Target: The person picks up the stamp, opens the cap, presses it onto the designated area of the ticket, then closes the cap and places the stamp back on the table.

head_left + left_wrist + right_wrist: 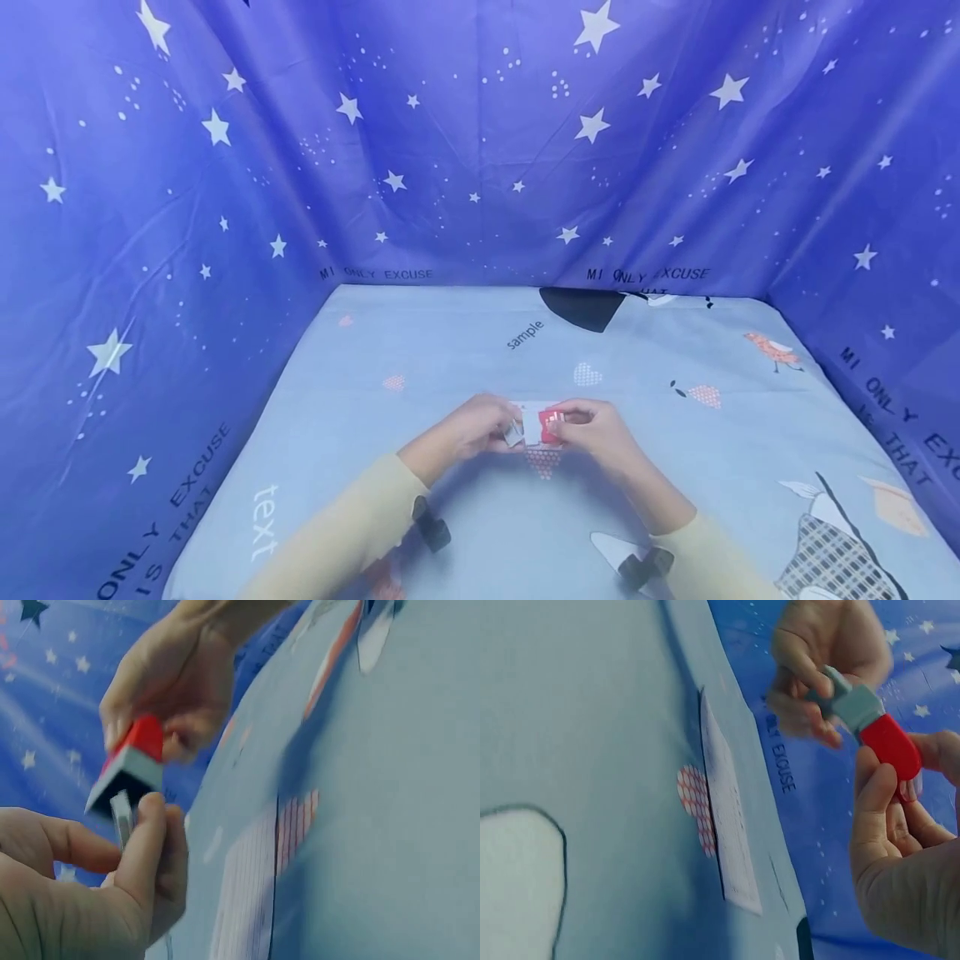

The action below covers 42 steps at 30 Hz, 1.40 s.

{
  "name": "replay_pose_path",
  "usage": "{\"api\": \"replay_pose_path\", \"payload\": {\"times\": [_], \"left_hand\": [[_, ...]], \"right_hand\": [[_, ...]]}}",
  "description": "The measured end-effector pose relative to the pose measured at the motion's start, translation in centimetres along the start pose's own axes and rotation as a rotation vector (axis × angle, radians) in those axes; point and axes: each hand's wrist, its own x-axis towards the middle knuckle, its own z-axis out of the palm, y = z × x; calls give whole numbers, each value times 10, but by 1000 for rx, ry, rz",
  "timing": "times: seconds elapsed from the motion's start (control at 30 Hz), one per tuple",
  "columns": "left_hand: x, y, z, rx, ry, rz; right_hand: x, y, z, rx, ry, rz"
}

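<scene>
A white card (731, 817) lies under the red box (889, 746), which the right hand (597, 427) pinches in the air. The left hand (482, 425) pinches a grey bit (122, 814) at the box's dark end — I can't tell if they join. Fingers (876, 789) hide some of the box. The blue cloth (330, 433) has hearts (587, 374) — starry curtains (450, 142) hang around.

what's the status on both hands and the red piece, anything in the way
Right hand gripping red-and-grey piece. Left hand pinching grey strip at its open end. White sheet beneath on cloth; nothing visibly blocking.
</scene>
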Motion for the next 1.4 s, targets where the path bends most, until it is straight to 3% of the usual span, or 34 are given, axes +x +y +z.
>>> {"api": "replay_pose_path", "payload": {"times": [0.07, 0.13, 0.2, 0.33, 0.4, 0.5, 0.63, 0.73, 0.93, 1.1, 1.4], "left_hand": [[0, -3, -15, -9, 0, 24], [-3, -4, -33, 110, 59, 94], [-6, -2, -54, 353, 159, 234], [-5, -1, -91, 933, 446, 517], [1, -5, -106, 1104, 510, 621], [13, -13, -121, 1234, 514, 708], [25, -20, -133, 1347, 509, 777], [26, -23, -138, 1367, 491, 799], [19, -25, -141, 1342, 404, 745], [19, -27, -141, 1375, 342, 765], [16, -30, -138, 1424, 329, 708]], "right_hand": [[-1, 3, -6, 33, 35, 45], [-4, 3, -16, 17, 69, 67], [-7, 2, -29, -29, 98, 80], [-13, -1, -57, -174, 154, 64], [-15, -2, -68, -218, 177, 46], [-18, -2, -77, -256, 196, 20], [-19, -2, -80, -264, 199, -1], [-18, -2, -79, -266, 197, 1], [-18, 0, -86, -292, 208, 16], [-20, 1, -94, -386, 235, 11], [-24, 7, -84, -555, 305, -32]]}}
